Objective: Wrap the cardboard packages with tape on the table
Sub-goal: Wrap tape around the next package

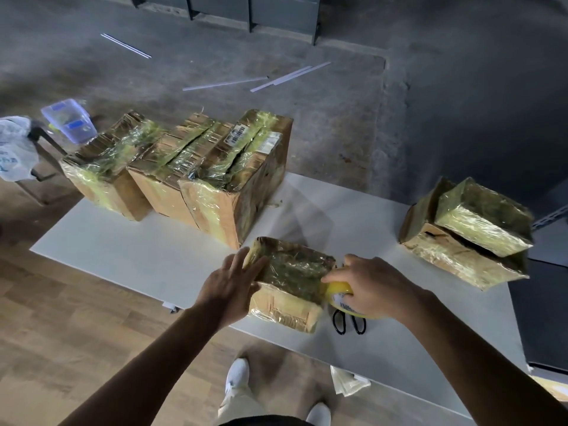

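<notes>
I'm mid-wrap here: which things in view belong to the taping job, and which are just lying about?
Job: small package under the left hand; tape roll in the right hand; scissors; three big boxes; two stacked packages; table.
Lying about: plastic tub; plastic bag; white strips on the floor.

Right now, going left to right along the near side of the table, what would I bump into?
Left hand → small wrapped package → yellow tape roll gripped by the right hand → two stacked wrapped packages.
</notes>
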A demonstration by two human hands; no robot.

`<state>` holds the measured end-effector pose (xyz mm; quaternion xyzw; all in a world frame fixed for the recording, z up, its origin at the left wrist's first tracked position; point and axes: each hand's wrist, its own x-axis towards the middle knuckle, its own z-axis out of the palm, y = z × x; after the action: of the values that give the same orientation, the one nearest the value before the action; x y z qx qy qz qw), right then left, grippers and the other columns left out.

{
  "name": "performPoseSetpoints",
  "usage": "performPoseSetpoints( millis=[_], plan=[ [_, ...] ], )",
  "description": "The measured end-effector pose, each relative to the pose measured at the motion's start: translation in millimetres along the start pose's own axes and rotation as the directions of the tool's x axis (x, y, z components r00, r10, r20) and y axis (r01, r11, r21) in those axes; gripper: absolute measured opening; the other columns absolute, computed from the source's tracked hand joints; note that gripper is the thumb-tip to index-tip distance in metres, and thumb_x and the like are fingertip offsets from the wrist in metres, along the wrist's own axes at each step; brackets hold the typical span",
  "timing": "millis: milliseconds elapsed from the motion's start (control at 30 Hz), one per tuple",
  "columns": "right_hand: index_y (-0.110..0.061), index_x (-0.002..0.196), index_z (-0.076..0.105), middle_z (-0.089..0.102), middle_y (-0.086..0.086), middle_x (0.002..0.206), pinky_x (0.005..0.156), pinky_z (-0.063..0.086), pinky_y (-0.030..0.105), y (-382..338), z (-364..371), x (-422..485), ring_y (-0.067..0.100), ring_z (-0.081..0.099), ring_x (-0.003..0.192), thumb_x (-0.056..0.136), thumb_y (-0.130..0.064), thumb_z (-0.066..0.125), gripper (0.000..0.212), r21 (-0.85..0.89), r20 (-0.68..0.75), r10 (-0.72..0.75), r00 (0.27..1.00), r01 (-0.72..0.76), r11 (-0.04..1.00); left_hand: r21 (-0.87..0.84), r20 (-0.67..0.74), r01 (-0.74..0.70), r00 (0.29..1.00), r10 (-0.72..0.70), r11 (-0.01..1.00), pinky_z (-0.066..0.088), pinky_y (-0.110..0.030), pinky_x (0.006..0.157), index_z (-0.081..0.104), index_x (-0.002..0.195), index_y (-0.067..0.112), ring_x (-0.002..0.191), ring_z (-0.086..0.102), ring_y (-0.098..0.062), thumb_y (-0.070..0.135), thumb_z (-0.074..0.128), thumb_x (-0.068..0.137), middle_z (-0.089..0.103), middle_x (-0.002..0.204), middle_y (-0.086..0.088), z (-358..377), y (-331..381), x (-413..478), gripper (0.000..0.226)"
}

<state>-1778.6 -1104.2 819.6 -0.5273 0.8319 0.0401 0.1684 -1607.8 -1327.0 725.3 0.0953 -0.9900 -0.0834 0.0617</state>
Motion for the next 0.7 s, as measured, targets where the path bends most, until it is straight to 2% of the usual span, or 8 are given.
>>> performPoseSetpoints(
  millis=[67, 133, 200, 267, 400, 567, 633, 700],
  plan=[
    [-0.045, 0.134, 0.049, 0.034, -0.006, 0.094, 0.068, 0.034, 0.026, -1.0, 3.6, 2.9, 0.018, 0.048, 0.077, 0.094, -0.041, 0.052, 0.041, -0.012, -0.011, 0.002, 1.000, -0.002, 1.000, 0.132, 0.013, -0.076, 0.997, 0.075, 0.988, 0.054, -0.049, 0.080, 0.062, 0.123, 0.015, 0.117, 0.052, -0.039, 0.033, 0.078, 0.066, 0.052, 0.135, -0.020, -9.2, 9.3, 5.7, 0.062],
    [-0.044, 0.134, 0.050, 0.035, -0.006, 0.094, 0.070, 0.037, 0.027, 0.2, 5.6, 4.1, 0.017, 0.049, 0.077, 0.094, -0.041, 0.052, 0.041, -0.008, -0.009, 0.002, 1.000, -0.002, 1.000, 0.228, 0.101, -0.134, 0.988, 0.114, 0.964, 0.052, -0.050, 0.089, 0.072, 0.108, 0.007, 0.118, 0.052, -0.036, 0.031, 0.080, 0.057, 0.057, 0.129, -0.021, -8.5, 24.3, 12.0, 0.057],
    [-0.043, 0.134, 0.051, 0.034, -0.006, 0.095, 0.073, 0.039, 0.028, 0.9, 7.2, 4.7, 0.019, 0.054, 0.086, 0.094, -0.039, 0.052, 0.040, -0.004, 0.004, -0.007, 1.000, 0.007, 1.000, 0.315, 0.144, -0.141, 0.985, 0.100, 0.938, 0.053, -0.047, 0.088, 0.075, 0.097, 0.001, 0.112, 0.058, -0.036, 0.024, 0.071, 0.062, 0.062, 0.119, -0.023, -0.8, 40.9, 17.9, 0.042],
    [-0.043, 0.134, 0.052, 0.035, -0.006, 0.095, 0.073, 0.038, 0.028, 1.9, 9.8, 5.6, 0.020, 0.056, 0.088, 0.094, -0.038, 0.052, 0.041, 0.008, 0.006, -0.021, 1.000, 0.021, 1.000, 0.329, 0.111, -0.135, 0.988, 0.104, 0.934, 0.056, -0.043, 0.083, 0.073, 0.101, -0.004, 0.100, 0.064, -0.035, 0.015, 0.051, 0.072, 0.064, 0.110, -0.025, 4.6, 52.8, 21.9, 0.041],
    [-0.041, 0.133, 0.052, 0.033, -0.005, 0.094, 0.073, 0.039, 0.029, 3.5, 14.7, 6.9, 0.021, 0.057, 0.088, 0.093, -0.040, 0.054, 0.041, 0.025, -0.006, -0.028, 1.000, 0.028, 0.999, 0.309, 0.101, -0.202, 0.979, 0.179, 0.929, 0.058, -0.034, 0.073, 0.068, 0.106, -0.009, 0.083, 0.064, -0.029, 0.006, 0.060, 0.064, 0.066, 0.098, -0.022, 8.6, 69.8, 17.0, 0.045],
    [-0.044, 0.134, 0.050, 0.029, -0.008, 0.091, 0.069, 0.033, 0.026, 7.9, 21.9, 3.9, 0.013, 0.042, 0.078, 0.091, -0.035, 0.053, 0.044, 0.091, -0.037, -0.038, 0.999, 0.041, 0.995, 0.322, 0.186, -0.190, 0.973, 0.135, 0.927, 0.048, -0.033, 0.063, 0.068, 0.090, -0.003, 0.074, 0.050, -0.028, 0.007, 0.065, 0.056, 0.056, 0.084, -0.018, 12.8, 71.5, 18.2, 0.035],
    [-0.044, 0.135, 0.049, 0.029, -0.008, 0.092, 0.068, 0.033, 0.024, 9.8, 25.3, 0.7, 0.016, 0.050, 0.082, 0.091, -0.037, 0.053, 0.044, 0.133, -0.031, -0.027, 0.999, 0.030, 0.991, 0.326, 0.173, -0.169, 0.978, 0.117, 0.930, 0.049, -0.033, 0.064, 0.067, 0.092, -0.003, 0.074, 0.050, -0.028, 0.008, 0.062, 0.058, 0.056, 0.086, -0.018, 11.0, 75.2, 16.1, 0.036],
    [-0.044, 0.135, 0.050, 0.031, -0.007, 0.094, 0.067, 0.034, 0.022, 10.0, 27.6, -2.5, 0.019, 0.055, 0.088, 0.091, -0.038, 0.054, 0.044, 0.146, -0.022, -0.031, 0.999, 0.034, 0.989, 0.283, 0.126, -0.150, 0.985, 0.118, 0.947, 0.053, -0.037, 0.070, 0.067, 0.101, -0.004, 0.083, 0.054, -0.031, 0.007, 0.051, 0.065, 0.058, 0.096, -0.018, 11.6, 80.1, 11.5, 0.041]
  ],
)
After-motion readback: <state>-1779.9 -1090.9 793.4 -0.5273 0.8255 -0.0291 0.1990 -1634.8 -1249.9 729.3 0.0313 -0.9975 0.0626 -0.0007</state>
